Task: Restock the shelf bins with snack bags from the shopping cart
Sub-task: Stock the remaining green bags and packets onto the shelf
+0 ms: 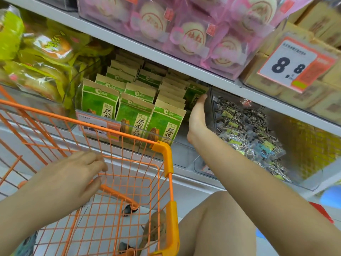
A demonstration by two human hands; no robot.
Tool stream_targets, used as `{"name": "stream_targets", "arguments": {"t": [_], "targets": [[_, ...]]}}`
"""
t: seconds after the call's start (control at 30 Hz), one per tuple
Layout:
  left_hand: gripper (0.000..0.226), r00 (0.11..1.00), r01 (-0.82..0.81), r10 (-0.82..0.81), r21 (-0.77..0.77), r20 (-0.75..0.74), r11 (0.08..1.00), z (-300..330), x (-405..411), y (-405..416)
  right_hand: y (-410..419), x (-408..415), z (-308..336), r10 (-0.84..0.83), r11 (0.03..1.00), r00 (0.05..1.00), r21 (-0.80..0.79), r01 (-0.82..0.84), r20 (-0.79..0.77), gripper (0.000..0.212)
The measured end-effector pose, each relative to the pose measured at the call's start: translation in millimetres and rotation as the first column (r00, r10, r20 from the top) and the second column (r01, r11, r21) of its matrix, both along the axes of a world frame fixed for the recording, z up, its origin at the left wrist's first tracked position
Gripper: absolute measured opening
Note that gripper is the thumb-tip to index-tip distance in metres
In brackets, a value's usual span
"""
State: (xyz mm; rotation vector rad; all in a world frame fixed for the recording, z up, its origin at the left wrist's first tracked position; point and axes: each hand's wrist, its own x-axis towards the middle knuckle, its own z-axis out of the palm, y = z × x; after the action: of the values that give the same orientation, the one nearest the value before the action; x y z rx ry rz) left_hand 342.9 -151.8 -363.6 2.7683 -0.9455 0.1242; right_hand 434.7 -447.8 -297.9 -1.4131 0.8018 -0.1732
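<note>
From the head view, the right hand (196,115) reaches flat, fingers straight, into the clear plastic shelf bin (184,154), touching upright green-and-kraft paper snack bags (134,115) just left of it. The left hand (73,174), loosely curled and holding nothing, hovers over the orange wire shopping cart (164,159), nearer any remaining bags.

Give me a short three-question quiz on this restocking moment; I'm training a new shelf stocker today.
1. True or false: the right hand reaches into the bin of green snack bags.
2. What does the left hand hover over? A) a pink packet B) the orange shopping cart C) the price tag
3. Fill in: the bin right of the green bags holds small ____ packets.

Key: 1 true; 2 B; 3 sunflower-seed.
</note>
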Motion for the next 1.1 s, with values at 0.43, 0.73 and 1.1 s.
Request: {"name": "stream_targets", "arguments": {"t": [0.43, 0.73, 1.1], "targets": [[0.033, 0.996, 0.015, -0.011, -0.046, 0.084, 0.999, -16, 6, 1, -9, 53, -10, -0.024, 0.999, 0.972, -0.022, 0.03, 0.232, 0.088], [0.033, 1.0, 0.02, -0.02, 0.001, -0.009, 1.0, -16, 5, -1, -25, 43, -28, 0.138, 0.685, 0.99, -0.718, -0.12, -0.033, 0.061], [0.034, 1.0, 0.013, -0.013, 0.018, -0.025, 1.0, -17, 8, -1, -23, 52, -24, 0.079, 0.778, 0.994, -0.628, -0.011, 0.08, 0.05]]}}
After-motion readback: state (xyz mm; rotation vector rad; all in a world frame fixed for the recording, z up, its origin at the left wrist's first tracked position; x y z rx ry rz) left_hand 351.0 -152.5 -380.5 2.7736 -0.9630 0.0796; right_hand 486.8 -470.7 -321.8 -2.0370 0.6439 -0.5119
